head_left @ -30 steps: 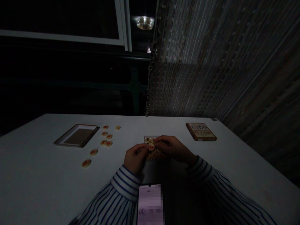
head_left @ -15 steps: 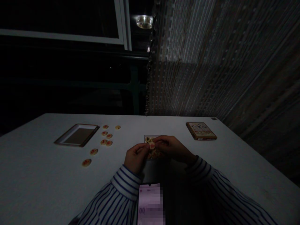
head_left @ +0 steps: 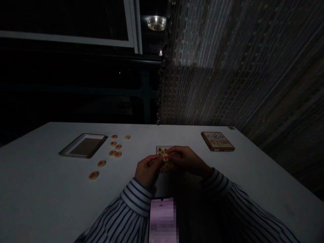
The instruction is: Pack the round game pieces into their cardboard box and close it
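A round Chinese chess piece with a red character is pinched between my two hands, above a small box of pieces. My left hand grips its left side with thumb and finger. On the other side, my right hand has its fingertips at the piece's right edge. Black-marked pieces show in the box behind it, and more pieces lie in shadow under my fingers. Part of the box is hidden by my hands.
Several loose chess pieces lie scattered left of my hands on the white table. An open box lid or tray rests farther left. A printed box lies at the right. Close to me is a lit phone.
The held piece has shifted very slightly to the right between my fingers. My hands stay almost in the same place.
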`<state>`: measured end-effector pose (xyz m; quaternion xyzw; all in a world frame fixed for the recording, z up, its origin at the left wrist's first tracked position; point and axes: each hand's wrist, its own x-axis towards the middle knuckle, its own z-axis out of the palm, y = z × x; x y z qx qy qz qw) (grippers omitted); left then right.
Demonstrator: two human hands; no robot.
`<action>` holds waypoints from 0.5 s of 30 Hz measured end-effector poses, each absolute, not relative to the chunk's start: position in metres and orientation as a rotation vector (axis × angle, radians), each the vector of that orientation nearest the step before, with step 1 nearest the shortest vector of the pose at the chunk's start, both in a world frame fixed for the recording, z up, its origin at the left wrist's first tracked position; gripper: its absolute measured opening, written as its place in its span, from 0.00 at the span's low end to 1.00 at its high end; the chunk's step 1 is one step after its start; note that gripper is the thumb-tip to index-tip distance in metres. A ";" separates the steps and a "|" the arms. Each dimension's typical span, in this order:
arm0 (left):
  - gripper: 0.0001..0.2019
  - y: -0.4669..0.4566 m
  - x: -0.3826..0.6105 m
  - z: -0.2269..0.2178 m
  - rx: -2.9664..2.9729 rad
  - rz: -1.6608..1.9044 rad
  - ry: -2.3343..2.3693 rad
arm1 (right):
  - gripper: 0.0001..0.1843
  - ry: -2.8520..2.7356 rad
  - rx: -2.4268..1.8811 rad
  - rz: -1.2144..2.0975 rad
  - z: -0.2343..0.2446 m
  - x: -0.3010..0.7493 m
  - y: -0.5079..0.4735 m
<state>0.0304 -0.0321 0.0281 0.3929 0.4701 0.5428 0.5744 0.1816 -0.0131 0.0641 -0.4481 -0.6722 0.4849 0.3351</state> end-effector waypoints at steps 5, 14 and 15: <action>0.16 -0.031 0.030 0.028 0.916 1.286 1.097 | 0.15 -1.752 -1.123 1.290 0.061 0.183 -0.013; 0.16 -0.034 0.031 0.030 0.933 1.276 1.118 | 0.14 -1.768 -1.065 1.328 0.062 0.183 -0.014; 0.16 -0.034 0.031 0.030 0.930 1.273 1.115 | 0.14 -1.773 -1.064 1.325 0.062 0.183 -0.014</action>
